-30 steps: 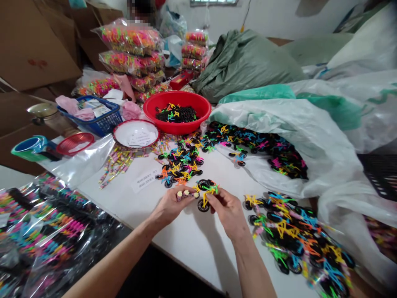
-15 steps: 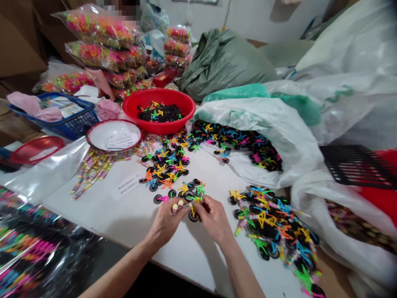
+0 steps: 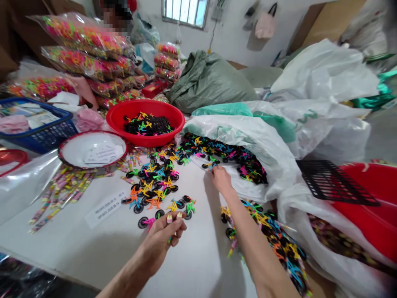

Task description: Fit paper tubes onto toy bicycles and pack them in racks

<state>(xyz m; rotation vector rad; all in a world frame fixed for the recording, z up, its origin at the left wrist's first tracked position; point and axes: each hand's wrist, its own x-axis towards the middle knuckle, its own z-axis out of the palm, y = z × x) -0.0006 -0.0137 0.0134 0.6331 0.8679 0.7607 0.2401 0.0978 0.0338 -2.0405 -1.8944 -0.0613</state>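
Note:
Low over the white table, my left hand point(image 3: 166, 236) is closed around a few thin sticks in printed wrappers point(image 3: 169, 219), their pale ends poking up between the fingers. Just beyond it lie toy bicycles with yellow and green frames point(image 3: 180, 204) and a pink one. My right hand point(image 3: 221, 180) reaches forward to the mouth of the white sack point(image 3: 274, 153), its fingertips pinched at a small blue-and-orange toy bicycle point(image 3: 211, 165). Its fingers partly cover that bicycle. A loose pile of toy bicycles point(image 3: 155, 182) spreads left of my right hand.
Toy bicycles mixed with wrapped sticks point(image 3: 273, 236) lie under my right forearm. A red basin point(image 3: 145, 138), an enamel dish point(image 3: 93, 149) and a blue basket point(image 3: 40, 136) stand at the back left. A black plastic grate point(image 3: 338, 182) juts out on the right. Another person is behind the stacked bags.
My right hand has left my left hand and moved forward to the sack's mouth. The toy bicycle between my hands is out of them. My left hand still holds the wrapped sticks.

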